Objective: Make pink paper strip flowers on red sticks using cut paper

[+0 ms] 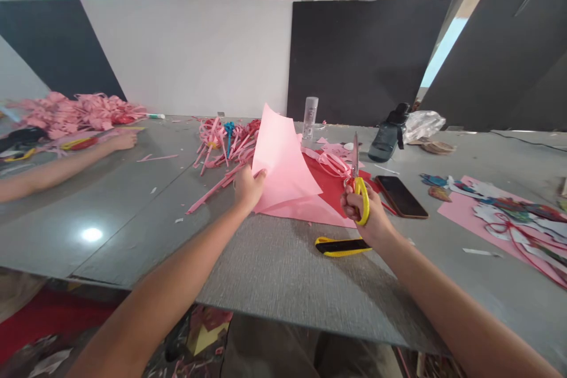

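Observation:
My left hand pinches the left edge of a pink paper sheet, which stands raised and bent above the table. My right hand is closed around yellow-handled scissors, their blades pointing up and away, apart from the sheet. Below the raised sheet lie another pink sheet and some red paper. A yellow and black utility knife rests on the table just left of my right wrist. Pink paper strips lie between the sheet and the scissors.
Pink paper-strip flowers lie behind my left hand. To the right are a phone, a dark bottle and pink paper with colourful pieces. A clear bottle stands behind. Another person's hand is at left, near a pink heap.

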Action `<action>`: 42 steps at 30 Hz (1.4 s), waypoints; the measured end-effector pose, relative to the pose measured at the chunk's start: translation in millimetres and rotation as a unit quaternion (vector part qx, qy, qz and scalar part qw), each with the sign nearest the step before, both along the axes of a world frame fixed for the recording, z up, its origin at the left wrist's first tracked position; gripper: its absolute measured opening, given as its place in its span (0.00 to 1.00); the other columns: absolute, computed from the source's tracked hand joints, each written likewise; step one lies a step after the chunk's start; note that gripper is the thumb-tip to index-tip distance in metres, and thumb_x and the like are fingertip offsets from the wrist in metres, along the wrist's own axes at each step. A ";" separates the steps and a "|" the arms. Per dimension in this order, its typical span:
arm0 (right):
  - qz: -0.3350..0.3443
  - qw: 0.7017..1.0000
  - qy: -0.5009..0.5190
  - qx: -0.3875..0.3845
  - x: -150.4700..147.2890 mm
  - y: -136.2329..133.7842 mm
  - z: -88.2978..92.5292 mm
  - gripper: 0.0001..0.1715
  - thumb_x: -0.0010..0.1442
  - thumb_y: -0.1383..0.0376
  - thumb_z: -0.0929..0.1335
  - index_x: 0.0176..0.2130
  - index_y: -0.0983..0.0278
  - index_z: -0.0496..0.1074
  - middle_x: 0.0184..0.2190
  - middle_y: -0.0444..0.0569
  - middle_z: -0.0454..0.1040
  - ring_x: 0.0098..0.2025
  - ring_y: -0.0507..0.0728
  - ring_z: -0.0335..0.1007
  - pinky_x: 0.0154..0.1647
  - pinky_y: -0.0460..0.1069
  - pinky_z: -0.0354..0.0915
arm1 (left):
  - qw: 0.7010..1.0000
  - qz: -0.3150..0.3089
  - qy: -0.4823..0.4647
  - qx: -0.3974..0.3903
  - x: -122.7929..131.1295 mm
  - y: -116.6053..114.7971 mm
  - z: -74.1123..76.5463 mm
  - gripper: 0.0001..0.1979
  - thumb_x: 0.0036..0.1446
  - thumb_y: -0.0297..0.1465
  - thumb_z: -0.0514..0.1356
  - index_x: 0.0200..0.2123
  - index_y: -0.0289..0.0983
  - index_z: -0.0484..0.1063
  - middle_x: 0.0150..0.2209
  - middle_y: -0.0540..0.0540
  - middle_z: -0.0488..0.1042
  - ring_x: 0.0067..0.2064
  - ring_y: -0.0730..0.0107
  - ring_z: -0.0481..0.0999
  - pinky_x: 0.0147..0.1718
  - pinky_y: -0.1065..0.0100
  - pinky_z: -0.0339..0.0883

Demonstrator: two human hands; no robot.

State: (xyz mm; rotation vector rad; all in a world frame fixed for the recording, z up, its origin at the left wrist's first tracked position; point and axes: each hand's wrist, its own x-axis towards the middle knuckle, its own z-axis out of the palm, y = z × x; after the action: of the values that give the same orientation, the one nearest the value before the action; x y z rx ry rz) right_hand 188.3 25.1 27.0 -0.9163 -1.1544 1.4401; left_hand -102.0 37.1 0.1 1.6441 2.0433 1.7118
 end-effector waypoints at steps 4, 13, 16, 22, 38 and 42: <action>0.030 0.999 -0.030 0.007 -1.4 -6.5 4.1 0.15 0.37 0.66 0.68 0.29 0.59 0.62 0.19 0.38 0.67 0.17 0.45 0.51 0.18 0.43 0.41 | 0.999 0.005 -0.032 0.041 3.2 -1.2 0.3 0.13 0.56 0.32 0.64 0.44 0.35 0.79 0.45 0.35 0.83 0.51 0.45 0.82 0.55 0.51 0.72; 0.092 0.981 -0.164 0.042 -10.5 -9.7 -4.7 0.05 0.37 0.67 0.67 0.22 0.61 0.65 0.15 0.39 0.65 0.17 0.47 0.53 0.18 0.46 0.45 | 0.990 0.008 -0.081 0.113 8.4 -7.1 5.0 0.14 0.58 0.34 0.65 0.45 0.33 0.79 0.45 0.33 0.83 0.50 0.45 0.82 0.53 0.52 0.73; 0.078 0.976 -0.192 0.067 -10.5 -7.3 -7.5 0.04 0.38 0.66 0.66 0.21 0.61 0.65 0.16 0.39 0.65 0.19 0.48 0.56 0.20 0.46 0.49 | 0.985 0.009 -0.102 0.140 9.5 -8.7 6.3 0.15 0.59 0.35 0.65 0.47 0.33 0.79 0.49 0.33 0.83 0.53 0.47 0.82 0.54 0.54 0.73; 0.058 0.963 -0.244 0.096 -5.9 -0.2 -11.8 0.04 0.39 0.66 0.66 0.22 0.61 0.66 0.18 0.40 0.66 0.22 0.50 0.60 0.22 0.46 0.54 | 0.973 0.026 -0.145 0.179 9.8 -8.4 5.0 0.18 0.61 0.38 0.66 0.50 0.34 0.77 0.52 0.34 0.82 0.54 0.51 0.82 0.56 0.55 0.74; 0.036 0.926 -0.344 0.152 -5.2 -3.8 -8.1 0.14 0.48 0.60 0.73 0.27 0.60 0.63 0.23 0.39 0.62 0.26 0.51 0.56 0.26 0.48 0.52 | 0.956 0.050 -0.177 0.228 -6.7 1.5 4.0 0.18 0.62 0.37 0.64 0.52 0.34 0.74 0.52 0.33 0.81 0.53 0.52 0.83 0.54 0.55 0.75; 0.027 0.918 -0.363 0.157 -6.3 -8.7 -0.4 0.24 0.45 0.54 0.78 0.27 0.59 0.61 0.23 0.38 0.61 0.26 0.51 0.54 0.26 0.48 0.52 | 0.961 0.074 -0.162 0.213 -11.6 1.4 4.2 0.17 0.61 0.35 0.64 0.51 0.33 0.74 0.51 0.32 0.81 0.53 0.50 0.82 0.54 0.54 0.75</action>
State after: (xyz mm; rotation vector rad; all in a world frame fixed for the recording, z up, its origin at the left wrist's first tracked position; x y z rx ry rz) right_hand 182.0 16.3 26.6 -1.2307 -1.9040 0.9107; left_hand -113.6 38.5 4.3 1.1904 1.7710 2.4181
